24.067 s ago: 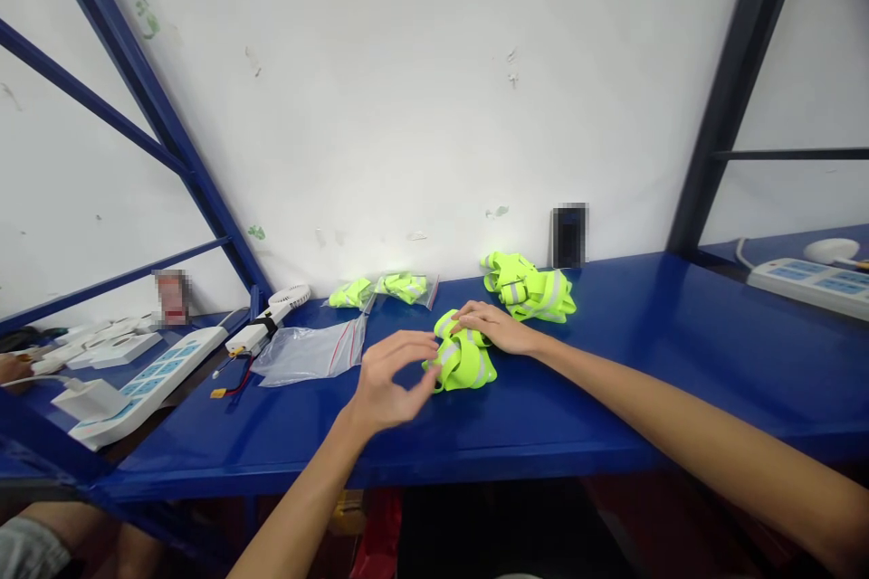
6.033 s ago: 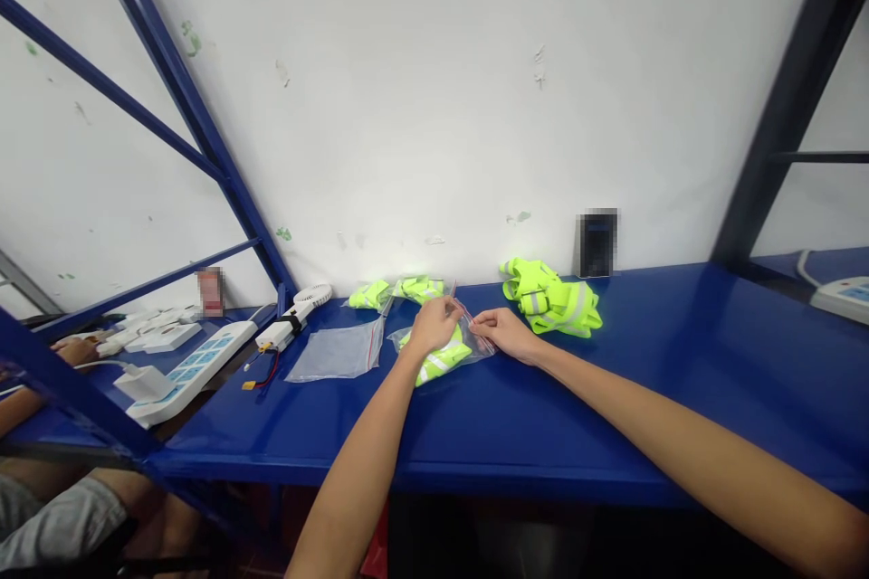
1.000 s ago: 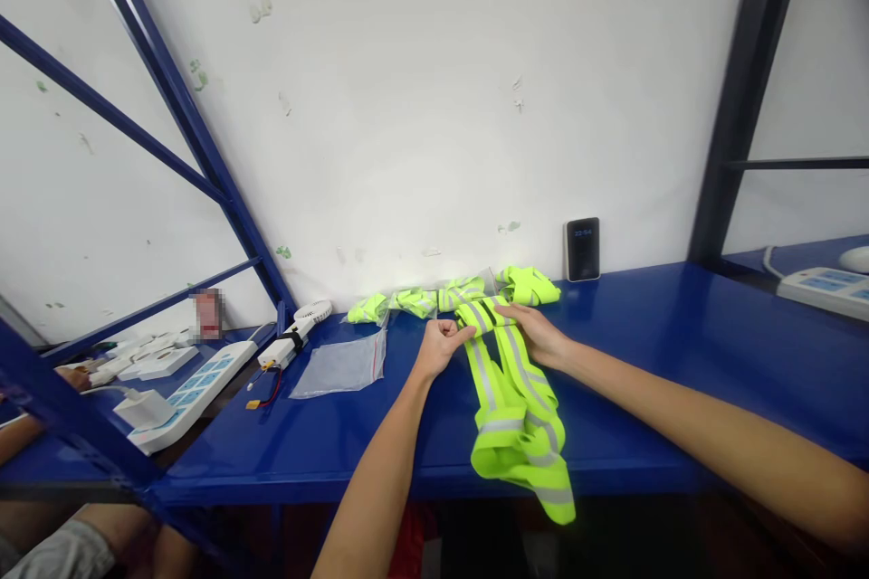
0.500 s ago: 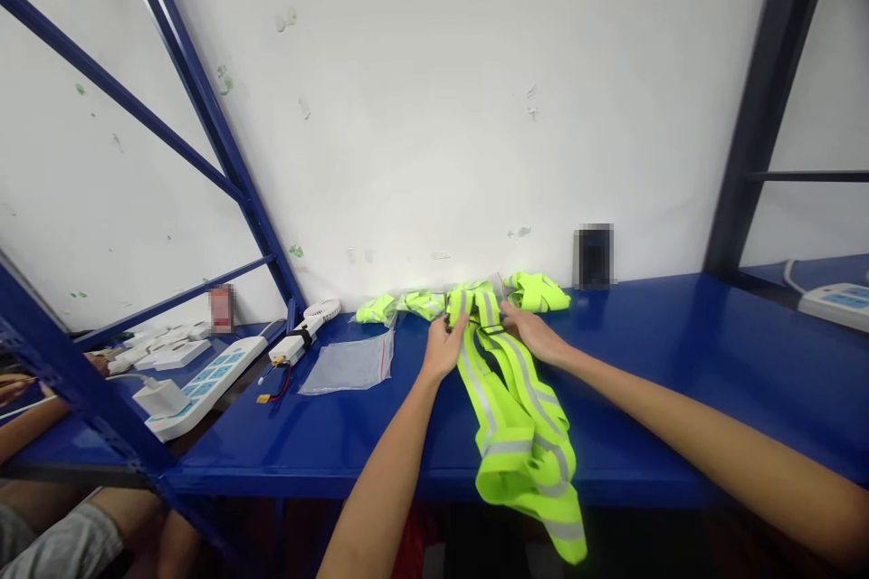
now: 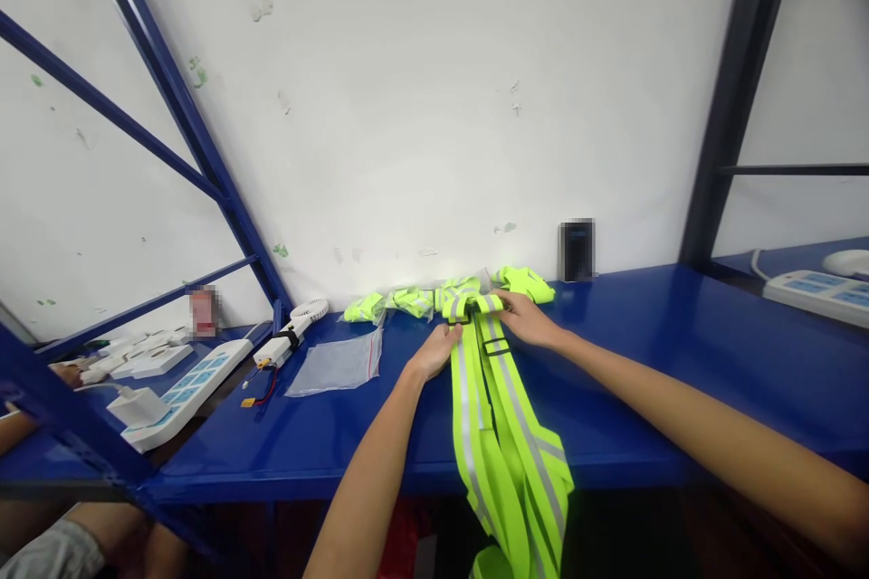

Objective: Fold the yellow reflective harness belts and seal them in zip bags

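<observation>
Neon yellow reflective straps (image 5: 508, 434) with grey stripes and black buckles run over the blue table and hang past its front edge. My left hand (image 5: 436, 351) pinches the upper left part of the straps beside a black buckle. My right hand (image 5: 528, 318) has its fingers closed on the upper right part, near the folded top loop. Behind them, several bundled yellow straps lie along the wall, among them one at the left (image 5: 365, 308) and one at the right (image 5: 526, 282). A clear zip bag (image 5: 336, 365) lies flat left of my left hand.
A small white fan (image 5: 310, 311) and a white battery pack with wires (image 5: 275, 349) lie at the left. Farther left are a power strip (image 5: 194, 391), white boxes and another person's arm. A dark blurred object (image 5: 577, 250) stands against the wall; another power strip (image 5: 821, 294) is at right.
The straps now hang straighter and lower over the table edge, and a black buckle shows on the right strap. The view has shifted slightly to the right.
</observation>
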`<state>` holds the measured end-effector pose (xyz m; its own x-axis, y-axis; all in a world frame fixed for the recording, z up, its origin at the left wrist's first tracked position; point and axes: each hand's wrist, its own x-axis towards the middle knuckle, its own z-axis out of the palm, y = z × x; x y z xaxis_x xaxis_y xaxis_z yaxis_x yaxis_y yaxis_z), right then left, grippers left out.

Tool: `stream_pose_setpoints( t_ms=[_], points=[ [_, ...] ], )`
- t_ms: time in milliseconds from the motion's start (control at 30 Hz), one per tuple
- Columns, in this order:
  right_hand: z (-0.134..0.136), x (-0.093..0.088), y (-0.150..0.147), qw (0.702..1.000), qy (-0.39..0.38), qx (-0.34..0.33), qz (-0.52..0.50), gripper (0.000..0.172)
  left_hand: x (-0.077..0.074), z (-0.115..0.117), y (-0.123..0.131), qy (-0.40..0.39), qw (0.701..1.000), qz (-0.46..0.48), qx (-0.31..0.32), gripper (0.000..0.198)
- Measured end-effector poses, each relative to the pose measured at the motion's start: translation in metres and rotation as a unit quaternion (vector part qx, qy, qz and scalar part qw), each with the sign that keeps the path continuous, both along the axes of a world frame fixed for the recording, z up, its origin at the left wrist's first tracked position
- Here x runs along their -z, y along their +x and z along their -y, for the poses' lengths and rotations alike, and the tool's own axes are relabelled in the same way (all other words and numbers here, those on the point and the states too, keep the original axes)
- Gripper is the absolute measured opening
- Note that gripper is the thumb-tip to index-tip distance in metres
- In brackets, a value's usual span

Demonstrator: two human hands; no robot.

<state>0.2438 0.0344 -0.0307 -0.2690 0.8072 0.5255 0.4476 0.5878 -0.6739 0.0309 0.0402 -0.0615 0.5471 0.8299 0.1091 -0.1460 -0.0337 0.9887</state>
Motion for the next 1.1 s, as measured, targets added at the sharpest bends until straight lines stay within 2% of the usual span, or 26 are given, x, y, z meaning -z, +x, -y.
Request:
stream_pose_setpoints(
  t_ms=[33,100,167,233,267,333,467,600,700,833,1000,1100],
  points=[
    [-0.002,0.0,-0.001,0.999,-0.029,0.006,-0.031,0.013,0.0,0.0,0.0,0.01,1.0,-0.013,0.004,0.066],
    [-0.004,0.001,-0.005,0.985,-0.127,-0.002,-0.12,0.022,0.0,0.0,0.0,0.016,0.999,-0.028,-0.006,0.062],
    [-0.002,0.003,-0.012,0.941,-0.244,-0.033,-0.233,0.024,0.001,-0.002,0.002,0.004,0.999,-0.023,-0.037,0.059],
    [0.003,0.005,-0.019,0.885,-0.326,-0.064,-0.326,0.019,0.002,-0.006,0.004,-0.01,0.997,-0.003,-0.076,0.055],
    [0.006,0.005,-0.021,0.866,-0.346,-0.077,-0.353,0.016,0.003,-0.008,0.005,-0.012,0.995,0.006,-0.097,0.052],
    [0.01,0.008,-0.024,0.848,-0.361,-0.097,-0.375,0.015,0.004,-0.012,0.005,0.006,0.991,0.018,-0.133,0.049],
    [0.012,0.016,-0.025,0.85,-0.358,-0.112,-0.37,0.015,0.003,-0.017,0.001,0.077,0.98,0.009,-0.182,0.041],
    [0.01,0.025,-0.025,0.868,-0.343,-0.112,-0.341,0.022,0.0,-0.016,-0.001,0.096,0.977,-0.028,-0.19,0.03],
    [0.012,0.029,-0.026,0.875,-0.328,-0.115,-0.337,0.03,0.001,-0.015,0.003,0.116,0.975,-0.013,-0.191,0.032],
    [0.014,0.031,-0.025,0.888,-0.302,-0.078,-0.339,0.029,0.006,-0.014,0.009,0.075,0.985,0.05,-0.149,0.055],
    [0.015,0.032,-0.025,0.904,-0.272,-0.011,-0.328,0.034,0.008,-0.014,0.009,0.055,0.988,0.04,-0.138,0.04],
    [0.019,0.032,-0.025,0.91,-0.281,-0.056,-0.301,0.048,0.009,-0.016,0.008,0.034,0.99,0.035,-0.13,0.039]
  ],
)
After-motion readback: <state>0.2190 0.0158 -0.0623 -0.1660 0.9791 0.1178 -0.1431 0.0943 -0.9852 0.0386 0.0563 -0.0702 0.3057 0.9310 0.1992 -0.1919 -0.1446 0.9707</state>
